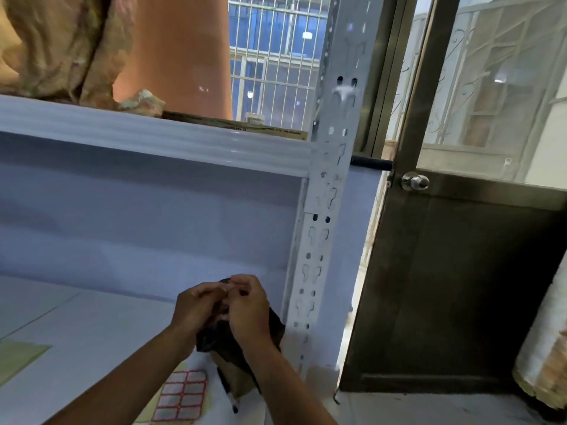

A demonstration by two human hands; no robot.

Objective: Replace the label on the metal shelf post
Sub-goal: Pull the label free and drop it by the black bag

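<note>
The white perforated metal shelf post [329,185] runs from top to bottom right of centre. My left hand [196,308] and my right hand [250,308] meet in front of the lower shelf, just left of the post, fingertips pinched together on something small that I cannot make out. A dark crumpled bag [273,328] sits under and behind both hands. A sheet of red-bordered blank labels [181,395] lies on the shelf below my left forearm. A black marker pen [228,392] lies beside the sheet.
The upper shelf beam [147,130] carries a terracotta pot [181,53] and a rough stone piece [61,44]. A metal-framed door [454,271] with a round knob [414,181] stands right of the post. A pale roll [546,351] leans at the far right.
</note>
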